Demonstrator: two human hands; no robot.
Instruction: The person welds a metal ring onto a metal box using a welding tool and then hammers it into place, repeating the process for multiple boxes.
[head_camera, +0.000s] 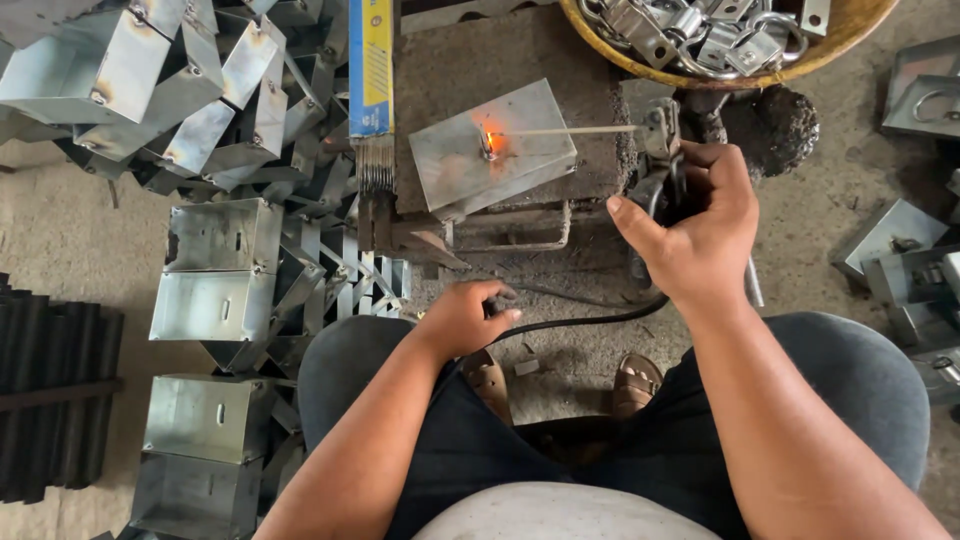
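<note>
My right hand (700, 235) grips a welding electrode holder (660, 130), whose thin rod (570, 131) reaches left to a glowing orange spot (488, 141) on a small metal piece. That piece sits on a grey sheet-metal box (495, 148) lying on a stone block (470, 60). My left hand (462, 318) rests near my knee, fingers curled around the black cable (590, 320) that runs off to the right.
Piles of folded sheet-metal boxes (215, 270) fill the left side. A yellow-and-blue packet of welding rods (371, 70) lies beside the block. A round basin (850, 35) of metal hasps stands at top right. More metal parts (900, 250) lie at right. Black strips (50, 380) are stacked at far left.
</note>
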